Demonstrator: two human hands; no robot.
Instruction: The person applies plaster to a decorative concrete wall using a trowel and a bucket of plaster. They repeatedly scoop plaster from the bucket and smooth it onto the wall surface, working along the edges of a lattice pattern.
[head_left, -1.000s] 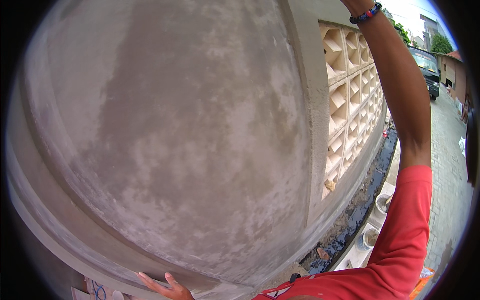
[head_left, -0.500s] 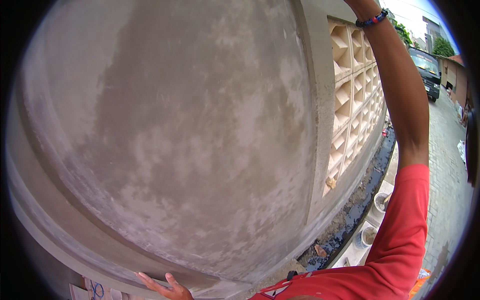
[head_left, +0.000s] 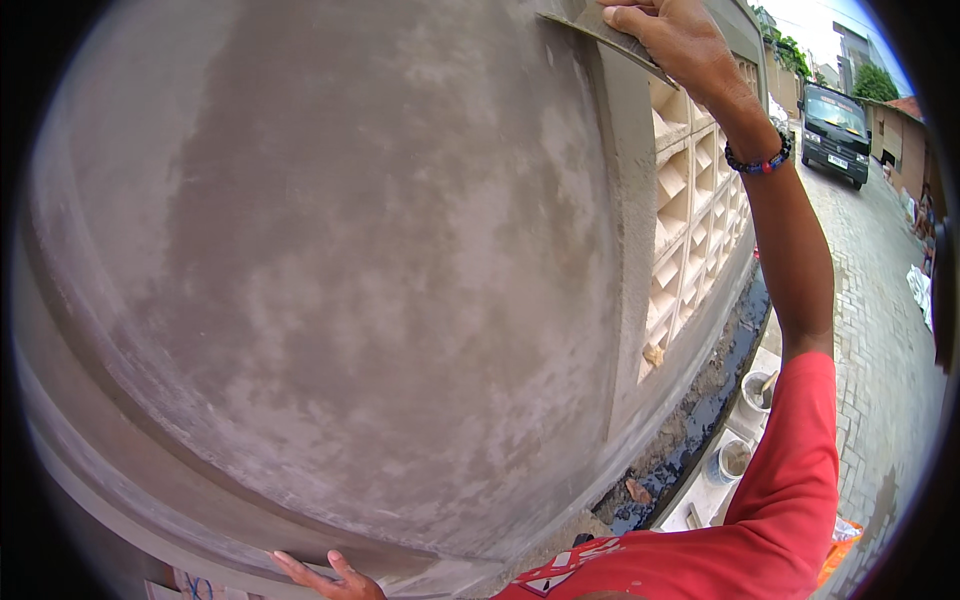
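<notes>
A damp, patchy grey plastered wall fills most of the view. At its upper right edge, my right hand is closed on a flat plastering trowel. The thin blade lies at or very near the wall surface, beside the raised border strip. Its handle is mostly hidden by my fingers. Low at the bottom, my left hand has its fingers spread, next to the wall's lower ledge. Nothing shows in it, and whether the fingertips touch the ledge I cannot tell.
Right of the plaster runs a cream breeze-block screen. A wet ditch follows the wall's foot, with two buckets beside it. A dark vehicle stands on the paved lane.
My right hand has come down into view from beyond the top edge, bringing the trowel with it. The left hand stays in nearly the same place.
</notes>
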